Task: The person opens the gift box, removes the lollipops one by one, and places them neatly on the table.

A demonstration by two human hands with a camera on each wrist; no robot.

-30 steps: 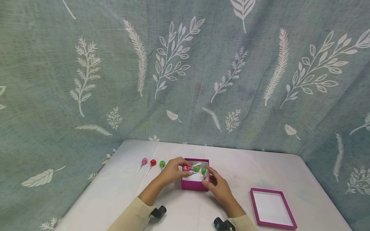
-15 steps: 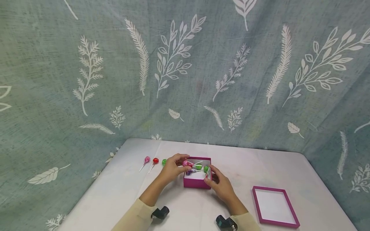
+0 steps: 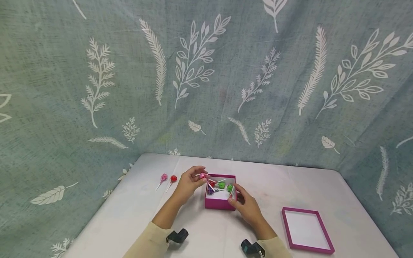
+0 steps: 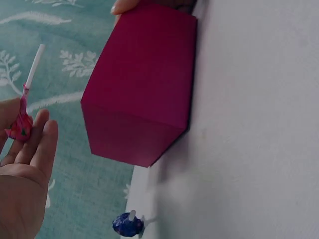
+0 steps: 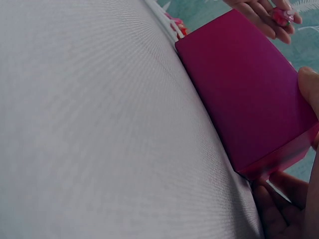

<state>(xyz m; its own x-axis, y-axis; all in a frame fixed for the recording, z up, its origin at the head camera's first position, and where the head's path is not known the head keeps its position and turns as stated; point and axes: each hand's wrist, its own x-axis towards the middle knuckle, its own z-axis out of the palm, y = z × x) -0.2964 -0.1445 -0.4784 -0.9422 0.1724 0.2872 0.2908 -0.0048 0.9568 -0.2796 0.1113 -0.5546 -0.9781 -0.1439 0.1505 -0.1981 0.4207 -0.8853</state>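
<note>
In the head view, my left hand pinches a pink lollipop between thumb and fingers, above the left wall of a magenta box. The left wrist view shows the same lollipop with its white stick pointing up. My right hand grips the box's right side, thumb at the top edge and fingers curled against the side wall. Inside the open box lie green lollipops, a red lollipop and a purple lollipop.
On the white table, a pink lollipop and a red lollipop lie left of my left hand. A blue lollipop shows in the left wrist view. The white-lined box lid lies at the right.
My left hand has risen from inside the box, moving up and left with the pink lollipop, whose stick has swung downward. It now covers the green lollipop on the table. My right hand stays on the box.
</note>
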